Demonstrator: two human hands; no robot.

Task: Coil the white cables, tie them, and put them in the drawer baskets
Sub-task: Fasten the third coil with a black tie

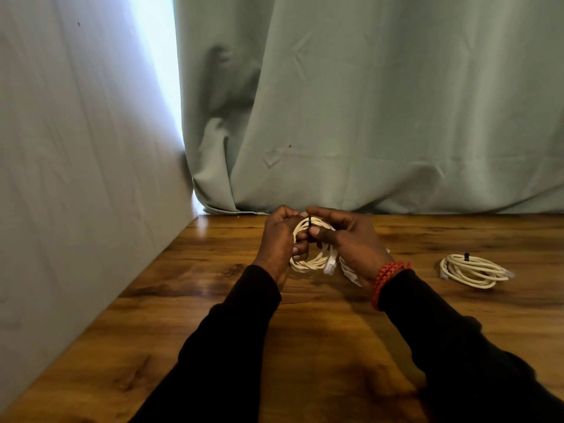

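Both hands met above the far middle of the wooden table (213,300), the landmark for everything else. Behind the table's far edge hung a pale green curtain (366,102), and along its left edge stood a plain grey wall panel (76,148), with a bright gap between the two. Black sleeves (232,346) covered both forearms over the table's near half. Toward the table's right side, well apart from the hands, lay a coiled white cable (474,271) already bound at its far rim by a small dark tie. A second coil of white cable (314,257) was held upright just above the table top, its clear plug ends hanging at the bottom. The left hand (279,239) had its fingers curled round the coil's left side, gripping it. The right hand (351,239), with a red beaded bracelet (386,277) at its wrist, pinched a black tie (310,224) between thumb and forefinger at the coil's top.
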